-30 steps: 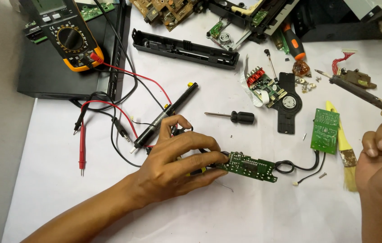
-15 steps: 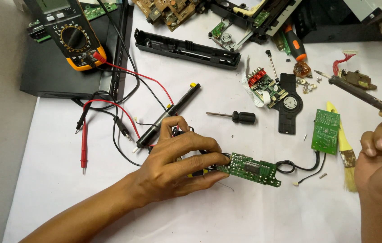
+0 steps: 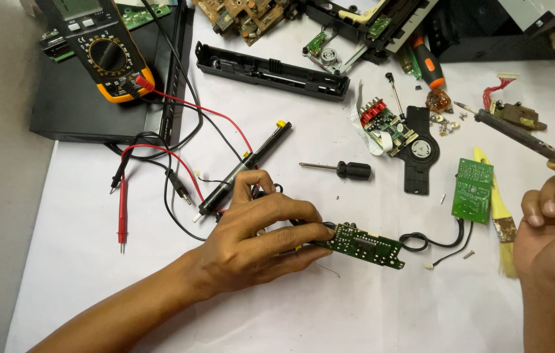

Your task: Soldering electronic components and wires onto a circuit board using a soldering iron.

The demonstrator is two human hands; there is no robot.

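Observation:
My left hand (image 3: 261, 235) rests on the white table and pinches the left end of a long green circuit board (image 3: 365, 246) between thumb and fingers. A black cable (image 3: 444, 242) runs from that board to a smaller green board (image 3: 472, 189). My right hand (image 3: 552, 238) is at the right edge, curled around the wooden handle of a soldering iron (image 3: 526, 137) whose tip points up and left, well apart from the long board. A black desoldering pump (image 3: 244, 167) lies just above my left hand.
A yellow multimeter (image 3: 104, 55) sits on a black case at the top left, with red and black probes (image 3: 122, 209) trailing below. A small screwdriver (image 3: 346, 170), a yellow brush (image 3: 498, 209), a black plastic bar (image 3: 271, 70) and several dismantled electronic parts lie around.
Both hands stay almost still. The view has shifted slightly, so the items sit a little lower in frame.

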